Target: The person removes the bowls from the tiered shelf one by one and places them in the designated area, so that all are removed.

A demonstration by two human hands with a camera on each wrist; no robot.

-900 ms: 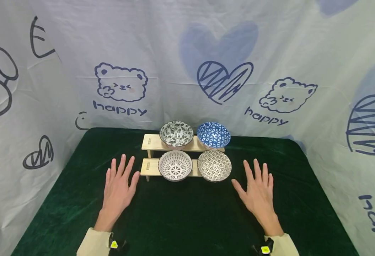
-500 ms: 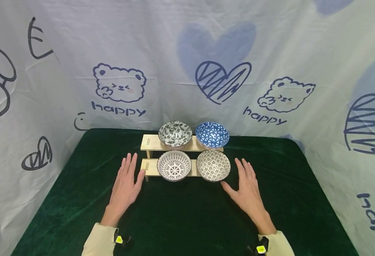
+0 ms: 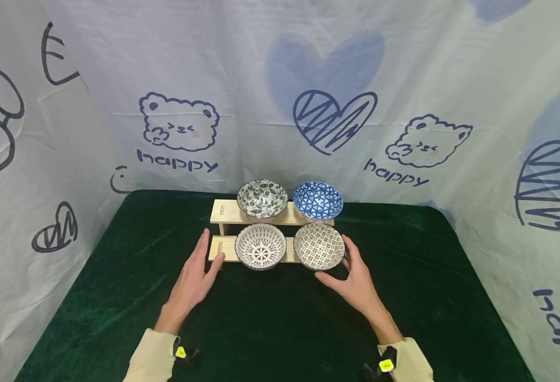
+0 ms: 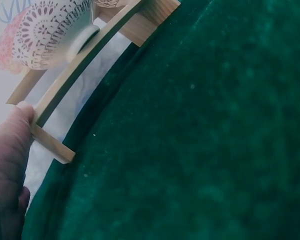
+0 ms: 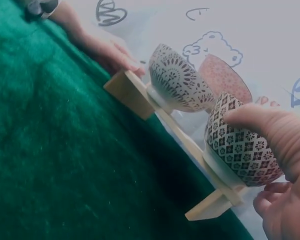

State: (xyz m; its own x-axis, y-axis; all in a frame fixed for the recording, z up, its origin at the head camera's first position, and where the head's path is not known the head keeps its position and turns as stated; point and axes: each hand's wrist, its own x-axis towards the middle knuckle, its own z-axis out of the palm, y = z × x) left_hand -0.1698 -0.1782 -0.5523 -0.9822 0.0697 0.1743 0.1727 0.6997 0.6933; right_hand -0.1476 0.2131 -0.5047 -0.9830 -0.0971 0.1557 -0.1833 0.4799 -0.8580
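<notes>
In the head view, a two-step wooden rack (image 3: 221, 249) bears patterned bowls. My right hand (image 3: 356, 281) is at the lower right bowl (image 3: 319, 246), which has a brown-and-white lattice pattern. Its thumb lies along the bowl's near side, and the other fingers curl round the right side, as the right wrist view of this bowl (image 5: 240, 150) shows too. My left hand (image 3: 191, 281) is at the left end of the lower step, fingers fairly straight, thumb (image 4: 20, 120) against the step's end. Beside the held bowl sits a white bowl with a dark radial pattern (image 3: 260, 246).
On the upper step stand a black-and-white leaf-patterned bowl (image 3: 262, 199) and a blue-and-white bowl (image 3: 318, 200). Dark green cloth (image 3: 280, 329) covers the table. A white printed curtain (image 3: 251, 79) hangs behind the rack and along both sides.
Both hands have moved inward toward the rack. My right hand has closed round the lower right bowl; my left hand has come to the lower step's end. The bowls have not visibly moved.
</notes>
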